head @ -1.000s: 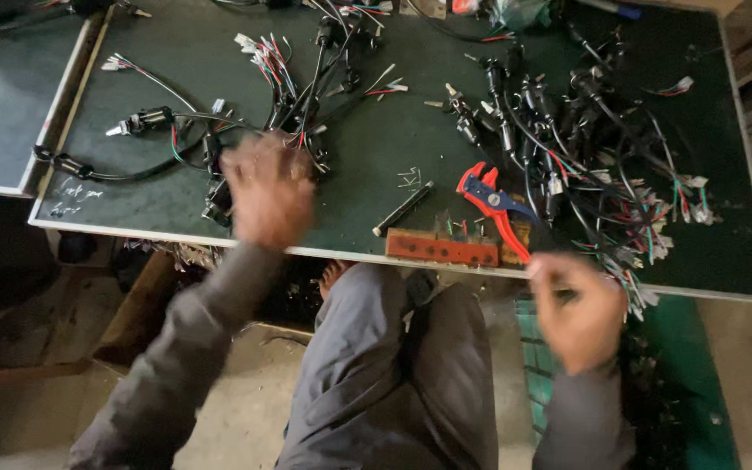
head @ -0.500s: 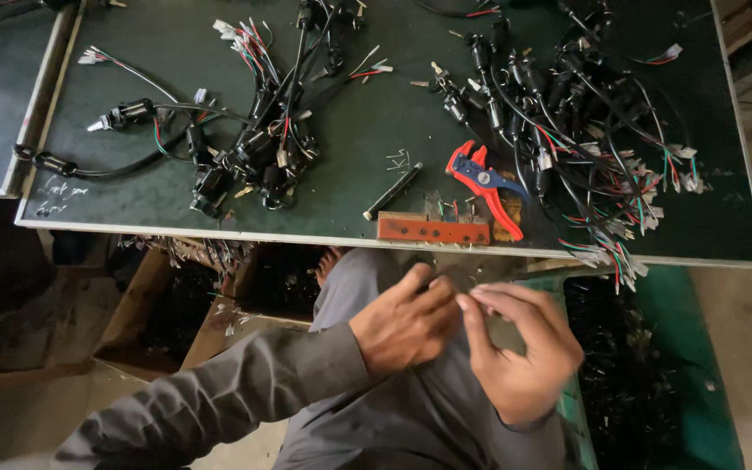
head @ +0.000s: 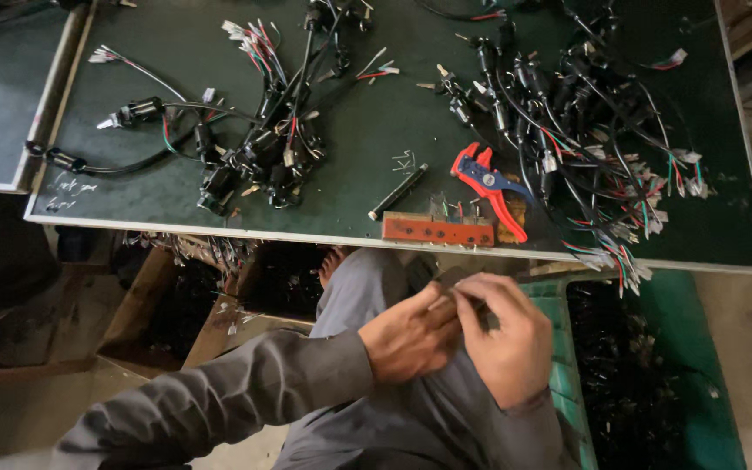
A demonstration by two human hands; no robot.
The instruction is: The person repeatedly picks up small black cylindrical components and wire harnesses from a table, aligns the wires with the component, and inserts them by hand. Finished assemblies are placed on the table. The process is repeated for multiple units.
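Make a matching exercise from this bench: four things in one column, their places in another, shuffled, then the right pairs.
Things
1. red wire stripper
2. red block
3. black pen-like rod
4. both hands

Places
A. at the table's near edge, just below the stripper
B. over the lap, below the table edge
C. on the table, left of the stripper
D. beside the big tangle of wires on the right

Pairs: 1-D, 2-A, 3-C, 4-B

Dim, flat light from above. Worktop (head: 376, 130) evenly lit, no glare. Deep shadow beneath it at left. Slight motion softness; mild wide-angle bending at edges.
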